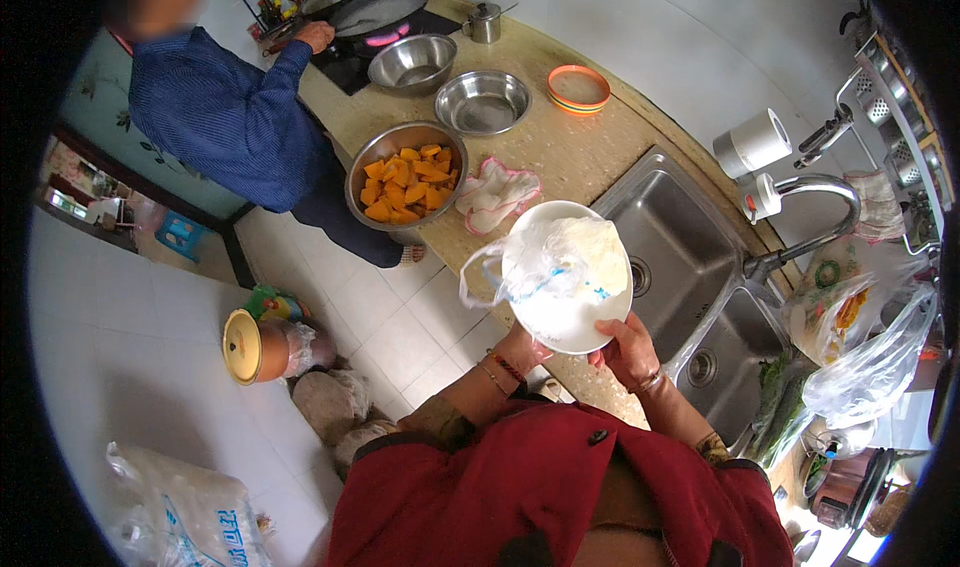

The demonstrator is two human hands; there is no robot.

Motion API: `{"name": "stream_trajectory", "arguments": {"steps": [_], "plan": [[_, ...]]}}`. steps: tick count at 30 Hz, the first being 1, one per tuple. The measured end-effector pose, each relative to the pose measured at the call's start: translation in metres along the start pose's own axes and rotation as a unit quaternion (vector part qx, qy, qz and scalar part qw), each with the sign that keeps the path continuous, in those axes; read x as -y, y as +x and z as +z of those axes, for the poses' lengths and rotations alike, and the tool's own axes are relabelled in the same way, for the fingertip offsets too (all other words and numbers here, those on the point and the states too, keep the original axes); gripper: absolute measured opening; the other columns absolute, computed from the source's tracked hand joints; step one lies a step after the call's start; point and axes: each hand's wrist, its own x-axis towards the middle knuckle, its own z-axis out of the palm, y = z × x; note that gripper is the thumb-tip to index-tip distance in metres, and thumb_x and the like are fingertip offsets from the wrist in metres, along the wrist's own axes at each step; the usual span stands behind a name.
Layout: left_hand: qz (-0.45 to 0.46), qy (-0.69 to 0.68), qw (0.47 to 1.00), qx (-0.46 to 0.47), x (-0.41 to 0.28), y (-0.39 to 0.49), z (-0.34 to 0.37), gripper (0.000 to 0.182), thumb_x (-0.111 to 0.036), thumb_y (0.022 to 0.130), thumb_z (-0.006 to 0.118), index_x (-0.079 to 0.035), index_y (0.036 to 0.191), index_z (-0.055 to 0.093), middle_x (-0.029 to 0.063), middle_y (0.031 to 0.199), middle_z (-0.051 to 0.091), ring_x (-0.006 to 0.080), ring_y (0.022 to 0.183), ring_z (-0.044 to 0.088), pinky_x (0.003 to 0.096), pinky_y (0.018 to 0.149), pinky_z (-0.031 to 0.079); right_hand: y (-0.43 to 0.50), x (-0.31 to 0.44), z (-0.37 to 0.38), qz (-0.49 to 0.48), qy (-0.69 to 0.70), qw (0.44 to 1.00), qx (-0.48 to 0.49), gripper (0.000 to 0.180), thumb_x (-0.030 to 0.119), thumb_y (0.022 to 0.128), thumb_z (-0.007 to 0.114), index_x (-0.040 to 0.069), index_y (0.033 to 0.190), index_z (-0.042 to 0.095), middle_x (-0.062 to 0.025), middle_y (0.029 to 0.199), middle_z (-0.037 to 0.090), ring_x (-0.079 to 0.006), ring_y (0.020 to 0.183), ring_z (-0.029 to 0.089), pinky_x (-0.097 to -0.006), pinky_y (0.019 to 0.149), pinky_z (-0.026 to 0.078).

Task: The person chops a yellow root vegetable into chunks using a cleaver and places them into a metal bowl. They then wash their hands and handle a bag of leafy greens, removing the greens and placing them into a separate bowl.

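Both my hands hold a white plate point(559, 334) just over the counter's edge, beside the sink. On it lies a clear plastic bag point(570, 259) with a pale, cream-coloured content; the bag's handles hang over the plate's left rim. My left hand point(529, 348) supports the plate from below at its lower left, its fingers mostly hidden. With its thumb on the rim, my right hand point(628, 349) grips the lower right side. A crumpled white cloth with pink edging point(499, 195) lies behind the plate, near a steel bowl point(354, 184) of orange pumpkin chunks point(409, 184).
Another person point(225, 116) stands at the stove, a hand near a wok point(382, 8). Two steel bowls point(484, 101) and an orange-rimmed bowl point(579, 89) stand on the counter. A double sink point(675, 229) with faucet point(817, 184) is at right; a lidded pot point(259, 347) is at left.
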Motion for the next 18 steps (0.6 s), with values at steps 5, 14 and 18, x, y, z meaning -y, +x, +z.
{"name": "stream_trajectory", "arguments": {"steps": [5,14,18], "plan": [[-0.004,0.015,0.995,-0.102,-0.048,0.009,-0.009,0.035,-0.034,0.102,0.051,-0.009,0.125,0.058,0.0049,0.111,0.065,0.0176,0.091,0.066,0.0363,0.077,0.057,0.047,0.012,-0.015,-0.027,-0.004,0.997,-0.07,0.023,0.007,0.094,0.052,-0.01,0.11,0.056,-0.0151,0.076,0.068,-0.0211,0.059,0.066,-0.0292,0.052,0.054],[0.142,0.853,0.499,-0.053,-0.084,0.03,-0.054,0.055,-0.03,0.085,0.071,-0.021,0.136,0.056,0.0126,0.123,0.046,0.036,0.114,0.047,0.0543,0.096,0.038,0.158,0.032,-0.035,-0.076,0.099,0.986,-0.106,0.028,0.006,0.096,0.048,-0.012,0.117,0.052,-0.0193,0.087,0.069,-0.0209,0.07,0.067,-0.027,0.06,0.056],[0.166,0.846,0.506,-0.031,-0.094,0.029,-0.064,0.054,-0.024,0.083,0.073,-0.016,0.134,0.057,0.0139,0.12,0.048,0.0364,0.111,0.048,0.0519,0.094,0.04,0.159,0.046,-0.039,-0.092,0.096,0.985,-0.109,0.028,0.006,0.095,0.05,-0.012,0.116,0.053,-0.0178,0.085,0.068,-0.0198,0.069,0.066,-0.0263,0.06,0.056]]}}
